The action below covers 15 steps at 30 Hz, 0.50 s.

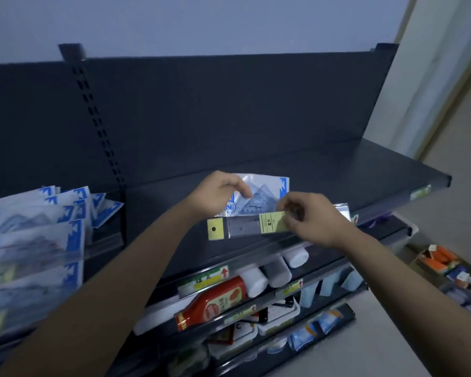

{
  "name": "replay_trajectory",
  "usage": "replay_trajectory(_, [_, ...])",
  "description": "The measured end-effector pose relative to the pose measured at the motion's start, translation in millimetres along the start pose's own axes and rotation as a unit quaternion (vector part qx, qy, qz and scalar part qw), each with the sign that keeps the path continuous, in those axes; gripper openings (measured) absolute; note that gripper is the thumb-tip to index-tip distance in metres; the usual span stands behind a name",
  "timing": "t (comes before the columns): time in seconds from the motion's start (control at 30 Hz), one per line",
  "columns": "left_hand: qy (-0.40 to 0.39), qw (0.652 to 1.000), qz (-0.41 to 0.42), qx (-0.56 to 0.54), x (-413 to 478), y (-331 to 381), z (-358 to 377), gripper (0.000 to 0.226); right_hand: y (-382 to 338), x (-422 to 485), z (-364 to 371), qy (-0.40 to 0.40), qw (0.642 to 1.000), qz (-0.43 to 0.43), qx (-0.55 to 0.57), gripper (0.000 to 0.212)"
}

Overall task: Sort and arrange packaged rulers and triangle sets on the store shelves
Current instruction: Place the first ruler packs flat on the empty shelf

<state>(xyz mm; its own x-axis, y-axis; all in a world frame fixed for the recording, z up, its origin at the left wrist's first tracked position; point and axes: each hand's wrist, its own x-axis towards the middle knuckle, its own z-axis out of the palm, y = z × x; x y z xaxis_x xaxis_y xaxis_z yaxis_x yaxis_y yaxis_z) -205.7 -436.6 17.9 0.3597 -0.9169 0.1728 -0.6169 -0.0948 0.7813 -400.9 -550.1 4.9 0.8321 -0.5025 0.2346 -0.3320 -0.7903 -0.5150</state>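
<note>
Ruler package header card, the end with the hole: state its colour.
Pale yellow-green on the ruler package's header card, with a dark punched hole; seen in the head view.

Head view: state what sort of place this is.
Most likely a small shop aisle. Dark metal shelving carries price tags along its front edges, a red sauce bottle lies on a lower shelf, and packaged triangle sets are stacked at left.

Matt metal shelf; ruler pack (glossy plastic).
</note>
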Motion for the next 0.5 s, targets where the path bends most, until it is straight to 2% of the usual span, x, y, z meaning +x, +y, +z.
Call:
replay_trajectory(0.1, [-0.045, 0.999, -0.031, 0.002, 26, 6, 18, 0.02, 26, 14, -7, -0.017, 1.0, -0.003, 0.01, 0.018])
replay_trajectory(0.27, [-0.125, 0.988, 0.025, 0.088, 81, 11, 39, 0.017, 69, 45, -26, 0.0, 0.998, -0.023, 0.054, 0.019])
replay_trajectory(0.4, [-0.13, 0.989, 0.056, 0.045, 139, 11, 57, 0.01, 111, 79, -47, 0.021, 0.998, -0.004, 0.063, 0.01])
replay_trajectory(0.5, [-0.124, 0.991, 0.049, 0.017, 180, 4, 71, 0.01, 150, 103, -69, 0.038, 0.999, 0.011, -0.02, 0.015])
